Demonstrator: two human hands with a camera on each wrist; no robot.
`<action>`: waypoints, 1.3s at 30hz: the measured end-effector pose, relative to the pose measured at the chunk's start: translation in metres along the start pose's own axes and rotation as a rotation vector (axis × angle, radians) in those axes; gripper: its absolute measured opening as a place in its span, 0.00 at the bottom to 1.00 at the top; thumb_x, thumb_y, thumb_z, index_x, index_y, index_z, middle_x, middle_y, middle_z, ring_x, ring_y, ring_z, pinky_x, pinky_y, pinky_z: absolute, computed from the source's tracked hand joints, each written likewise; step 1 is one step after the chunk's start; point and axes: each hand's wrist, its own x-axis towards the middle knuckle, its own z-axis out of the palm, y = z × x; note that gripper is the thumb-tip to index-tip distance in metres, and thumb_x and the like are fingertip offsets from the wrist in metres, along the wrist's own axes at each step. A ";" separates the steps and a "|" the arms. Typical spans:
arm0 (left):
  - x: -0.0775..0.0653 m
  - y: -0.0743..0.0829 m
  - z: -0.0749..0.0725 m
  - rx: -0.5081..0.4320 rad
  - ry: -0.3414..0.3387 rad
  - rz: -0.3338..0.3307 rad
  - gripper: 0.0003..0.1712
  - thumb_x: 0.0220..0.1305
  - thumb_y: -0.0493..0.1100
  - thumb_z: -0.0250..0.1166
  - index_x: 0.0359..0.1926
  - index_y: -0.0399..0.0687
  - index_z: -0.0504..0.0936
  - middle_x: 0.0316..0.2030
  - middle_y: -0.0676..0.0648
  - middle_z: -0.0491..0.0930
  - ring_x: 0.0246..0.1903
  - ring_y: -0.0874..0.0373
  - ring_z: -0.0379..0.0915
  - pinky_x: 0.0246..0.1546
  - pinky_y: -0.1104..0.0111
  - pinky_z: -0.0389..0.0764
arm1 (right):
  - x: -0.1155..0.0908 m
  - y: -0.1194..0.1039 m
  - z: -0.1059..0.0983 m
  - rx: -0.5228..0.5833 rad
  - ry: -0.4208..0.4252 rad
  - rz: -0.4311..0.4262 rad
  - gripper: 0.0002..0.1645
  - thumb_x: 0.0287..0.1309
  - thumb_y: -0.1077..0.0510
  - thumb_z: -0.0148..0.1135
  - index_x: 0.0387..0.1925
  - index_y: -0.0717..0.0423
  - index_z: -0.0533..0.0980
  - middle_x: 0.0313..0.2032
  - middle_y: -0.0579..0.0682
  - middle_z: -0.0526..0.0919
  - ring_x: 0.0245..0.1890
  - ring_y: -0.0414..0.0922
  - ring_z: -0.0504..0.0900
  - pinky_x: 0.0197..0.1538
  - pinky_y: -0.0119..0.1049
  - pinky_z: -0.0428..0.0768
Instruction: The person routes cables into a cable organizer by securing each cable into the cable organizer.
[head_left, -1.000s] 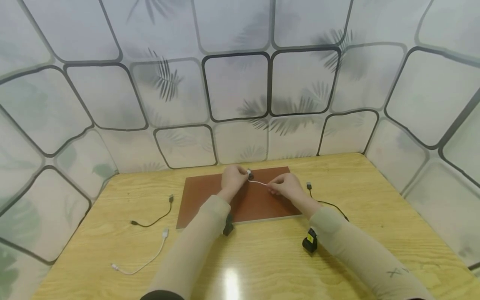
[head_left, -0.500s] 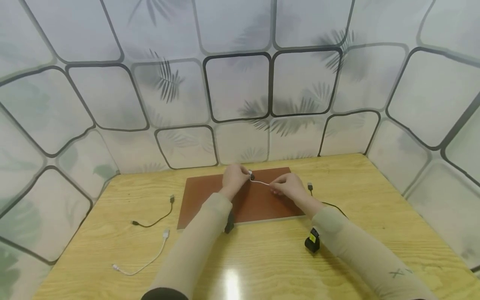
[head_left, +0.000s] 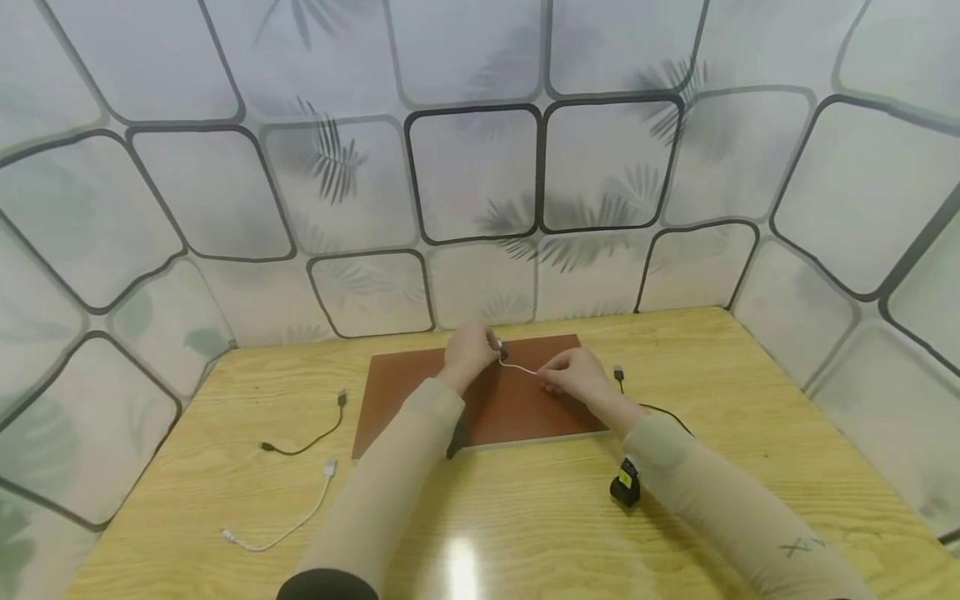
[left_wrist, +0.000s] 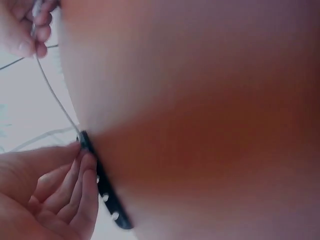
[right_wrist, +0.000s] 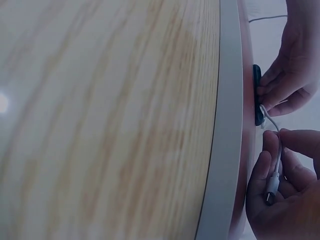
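Note:
A brown board [head_left: 525,412] lies at the back of the table, and on it is a small black cable clip strip [left_wrist: 109,202] with several pale slots. My left hand [head_left: 467,357] is at the strip, thumb and fingertips pinching the white cable [head_left: 519,367] right at one end of it. Most of the cable's end there is hidden by the fingers. To the right, my right hand [head_left: 573,375] pinches the same cable a short way along. The cable's white plug [right_wrist: 272,189] lies against the curled fingers in the right wrist view.
On the left of the table [head_left: 525,533] lie a short black USB cable [head_left: 318,437] and a white USB cable [head_left: 300,523]. Another black cable [head_left: 663,410] lies to the right, partly behind my right forearm. A patterned curtain [head_left: 480,183] surrounds the table's back and sides.
My left hand has turned and shifted slightly at the strip, covering more of the white cable end. The right hand stays nearly in place.

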 end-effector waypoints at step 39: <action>0.003 0.014 0.002 0.244 0.013 0.116 0.14 0.59 0.42 0.80 0.22 0.45 0.86 0.31 0.49 0.90 0.34 0.53 0.85 0.38 0.59 0.89 | 0.003 0.002 -0.003 -0.259 -0.026 -0.109 0.09 0.68 0.55 0.70 0.38 0.56 0.90 0.41 0.53 0.93 0.44 0.51 0.88 0.53 0.49 0.87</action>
